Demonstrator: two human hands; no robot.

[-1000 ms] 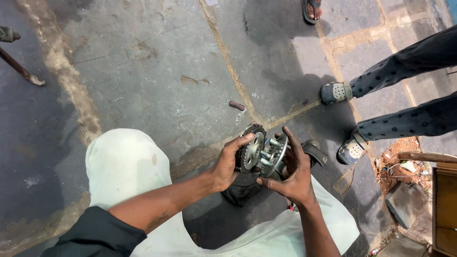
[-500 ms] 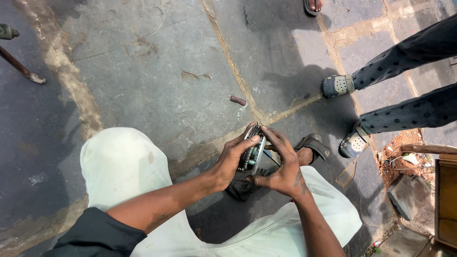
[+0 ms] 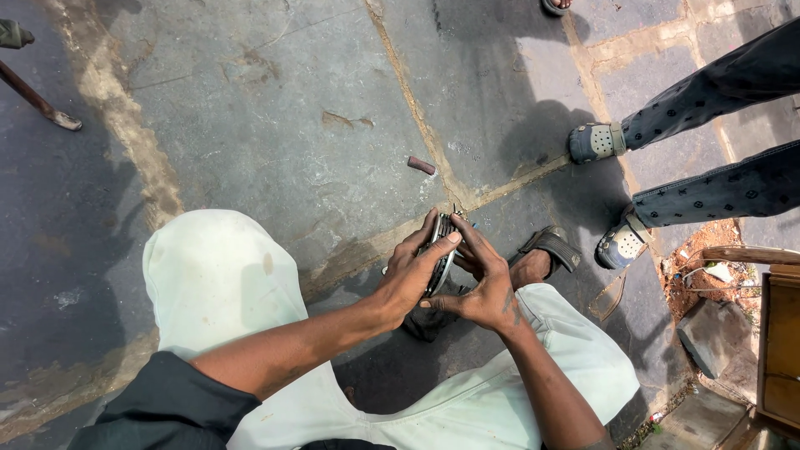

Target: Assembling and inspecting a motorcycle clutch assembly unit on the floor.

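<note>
left hand (image 3: 408, 279): fingers curled over the near-left face of the round metal part (image 3: 442, 250), gripping it | right hand (image 3: 483, 287): fingers closed on its right side | part: on edge between both palms, above the knees, axis running left-right, both hands equally close | small brown cylinder (image 3: 421, 165): on stone floor (image 3: 275, 117), farther off, well apart

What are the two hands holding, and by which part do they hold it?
Both hands hold one round metal part. The left hand covers its near face, fingers over the rim; the right hand presses against the far side. What kind of part cannot be told.
</note>
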